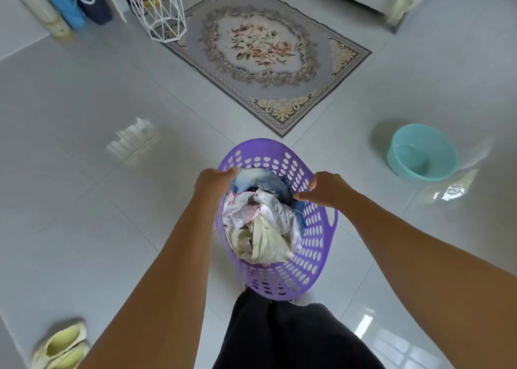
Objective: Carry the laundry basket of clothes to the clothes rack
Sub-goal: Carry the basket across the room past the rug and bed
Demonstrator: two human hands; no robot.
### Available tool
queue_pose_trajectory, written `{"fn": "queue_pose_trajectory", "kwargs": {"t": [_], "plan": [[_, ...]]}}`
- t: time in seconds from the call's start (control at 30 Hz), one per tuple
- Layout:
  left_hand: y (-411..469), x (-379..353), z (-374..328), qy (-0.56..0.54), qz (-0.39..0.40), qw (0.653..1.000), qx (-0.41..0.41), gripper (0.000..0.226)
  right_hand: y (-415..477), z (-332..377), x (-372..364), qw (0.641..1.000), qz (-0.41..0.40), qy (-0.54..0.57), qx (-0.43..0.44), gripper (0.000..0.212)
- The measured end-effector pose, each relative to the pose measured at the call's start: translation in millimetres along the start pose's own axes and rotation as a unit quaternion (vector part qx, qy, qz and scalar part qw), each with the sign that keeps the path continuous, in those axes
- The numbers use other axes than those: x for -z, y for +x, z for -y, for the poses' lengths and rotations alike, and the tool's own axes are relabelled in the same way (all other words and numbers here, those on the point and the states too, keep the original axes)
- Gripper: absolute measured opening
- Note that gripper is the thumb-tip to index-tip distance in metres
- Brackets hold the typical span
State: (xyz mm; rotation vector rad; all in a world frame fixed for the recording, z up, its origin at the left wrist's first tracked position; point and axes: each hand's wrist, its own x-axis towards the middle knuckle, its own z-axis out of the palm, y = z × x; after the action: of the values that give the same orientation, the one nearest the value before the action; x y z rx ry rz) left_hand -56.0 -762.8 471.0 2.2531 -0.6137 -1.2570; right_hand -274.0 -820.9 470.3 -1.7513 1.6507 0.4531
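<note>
Laundry basket (313,240) hangs between both grips; left hand (214,182) and right hand (326,189) clamp opposite rim edges, balancing the clothes (260,229) above the floor (84,201).

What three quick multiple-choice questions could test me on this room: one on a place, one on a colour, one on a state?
1. Where is the teal tub?
A. On the rug
B. On bare floor, to the person's right
C. Inside the basket

2. What colour is the laundry basket?
A. Purple
B. Green
C. White

3. How is the basket held?
A. One hand
B. Not held
C. Both hands on its rim

Answers: B, it stands on tile, clear of the rug; A, purple perforated plastic; C, left hand and right hand grip opposite sides.
</note>
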Motion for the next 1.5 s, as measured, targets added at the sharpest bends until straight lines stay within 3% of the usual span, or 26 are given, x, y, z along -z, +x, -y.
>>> {"fn": "queue_pose_trajectory", "kwargs": {"t": [0.13,0.3,0.43,0.73,0.93,1.37,1.5], "plan": [[12,-22,-37,0.057,0.034,0.997,-0.051,0.05,-4,-24,14,0.998,-0.02,0.037,-0.046,0.067],[17,-59,-73,0.095,0.07,0.988,-0.096,0.037,-17,-53,27,0.992,-0.04,0.067,-0.101,0.065],[12,-98,-101,0.122,0.109,0.978,-0.126,0.049,-31,-88,36,0.982,-0.047,0.109,-0.148,0.063],[-23,-201,-145,0.171,0.183,0.954,-0.167,0.052,-51,-183,61,0.958,-0.069,0.17,-0.219,0.063],[-52,-288,-179,0.166,0.218,0.946,-0.17,0.036,-63,-269,79,0.944,-0.081,0.207,-0.244,0.059],[-136,-486,-255,0.183,0.283,0.921,-0.194,0.028,-80,-467,137,0.908,-0.118,0.264,-0.302,0.059],[-150,-536,-279,0.189,0.294,0.917,-0.191,0.041,-77,-513,161,0.896,-0.134,0.28,-0.319,0.057]]}}
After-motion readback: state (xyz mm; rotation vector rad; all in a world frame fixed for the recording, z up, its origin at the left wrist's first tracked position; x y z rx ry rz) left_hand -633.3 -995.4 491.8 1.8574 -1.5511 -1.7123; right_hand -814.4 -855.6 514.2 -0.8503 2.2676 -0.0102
